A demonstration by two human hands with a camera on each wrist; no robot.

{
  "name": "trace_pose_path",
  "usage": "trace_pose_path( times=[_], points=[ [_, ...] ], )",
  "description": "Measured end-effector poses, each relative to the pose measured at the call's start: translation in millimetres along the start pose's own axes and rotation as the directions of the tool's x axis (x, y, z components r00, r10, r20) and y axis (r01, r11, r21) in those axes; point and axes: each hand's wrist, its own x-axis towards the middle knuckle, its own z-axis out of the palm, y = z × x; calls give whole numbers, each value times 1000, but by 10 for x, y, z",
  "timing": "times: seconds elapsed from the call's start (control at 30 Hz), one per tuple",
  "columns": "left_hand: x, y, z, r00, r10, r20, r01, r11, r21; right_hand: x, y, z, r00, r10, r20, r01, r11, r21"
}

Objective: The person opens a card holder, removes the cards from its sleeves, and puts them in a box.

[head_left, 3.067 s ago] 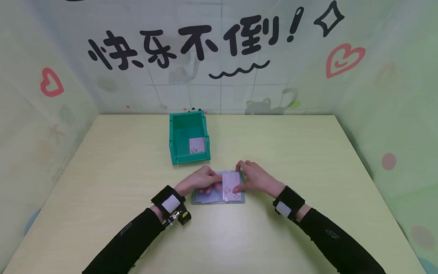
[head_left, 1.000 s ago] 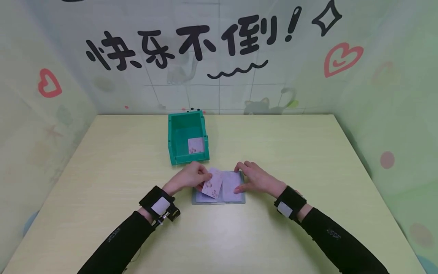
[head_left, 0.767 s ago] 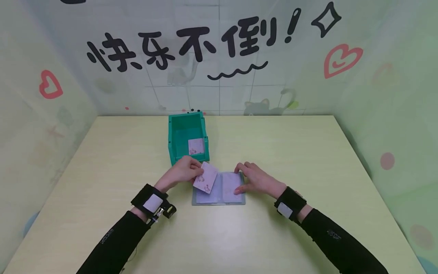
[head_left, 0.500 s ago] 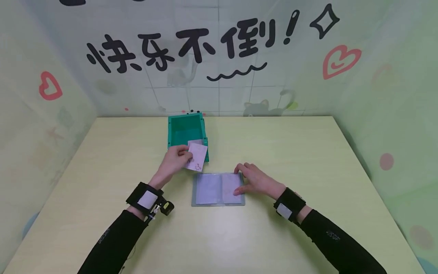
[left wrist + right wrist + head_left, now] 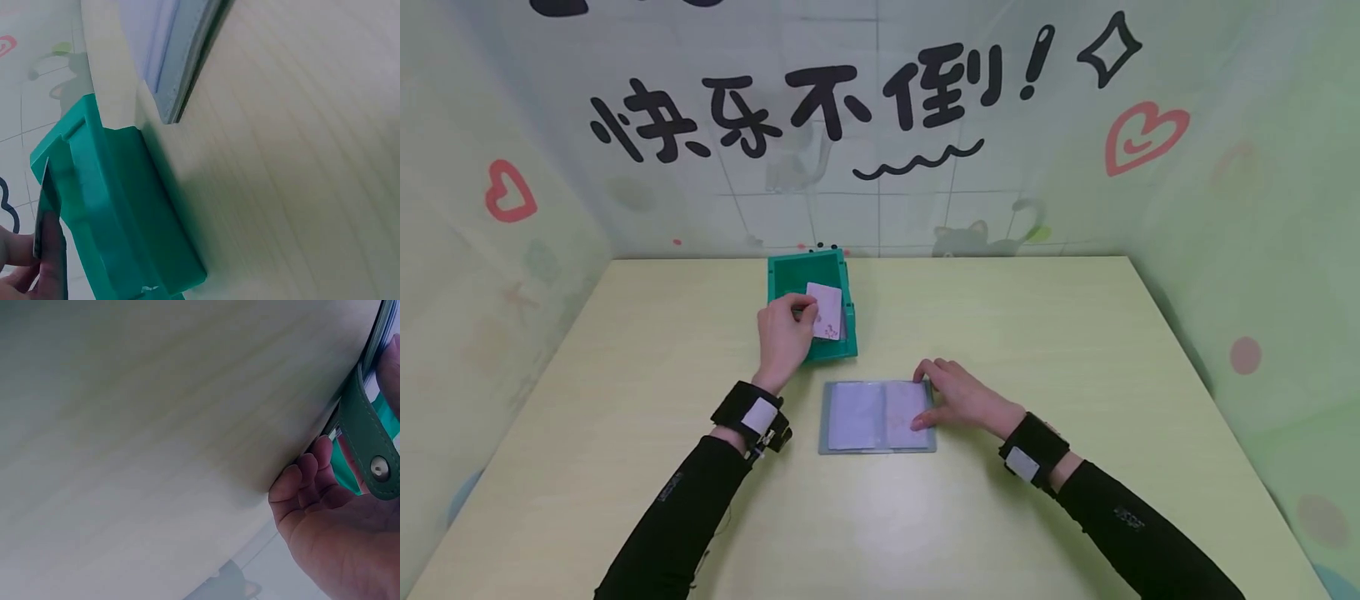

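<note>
In the head view my left hand [image 5: 785, 337] pinches a small pink printed card [image 5: 825, 311] between thumb and fingers, over the green plastic bin [image 5: 831, 350]. Seen edge-on in the left wrist view, the card [image 5: 45, 209] stands near the bin's rim. Another pink card in the bin is mostly hidden behind it. A card holder booklet [image 5: 856, 415] lies spread on the table, clear sleeves showing. My right hand [image 5: 966, 400] grips its right side, thumb on the page and fingers at the edge. A green strap with a metal snap [image 5: 365, 434] shows beside these fingers.
The pale wooden table [image 5: 1037, 325] meets a printed cloth backdrop [image 5: 880, 100] at the back, with more cloth at both sides. The bin stands behind the booklet, a little to the left. Both wrists wear black straps.
My left hand has drawn the pink card off the booklet's right page and carried it left and away from me, over the bin. The right hand has kept its place.
</note>
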Motion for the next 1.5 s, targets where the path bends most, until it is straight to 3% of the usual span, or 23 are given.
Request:
trace_pose_path(
  times=[0.13,0.27,0.63,1.03,1.2,1.37,1.5],
  points=[
    [35,-34,38,1000,-2,16,2,1000,17,9,10,10,1000,1,4,-1,1000,0],
    [38,-73,54,994,-35,104,29,998,55,15,15,13,1000,1,6,-1,1000,-2],
    [14,-72,139,939,-63,338,0,983,183,8,-6,-1,1000,14,5,-13,1000,-8],
    [31,-12,202,899,-114,423,-26,950,311,-5,-17,-9,1000,-9,-5,9,1000,-13],
    [-10,21,220,908,-90,410,-65,935,348,-11,-15,-13,1000,-7,-8,7,1000,-13],
    [-157,72,232,946,56,320,-167,929,330,-5,-26,-20,1000,5,0,-5,1000,-12],
    [-328,140,181,943,158,293,-235,939,251,6,-42,-23,1000,21,-5,-21,1000,-13]
  ],
)
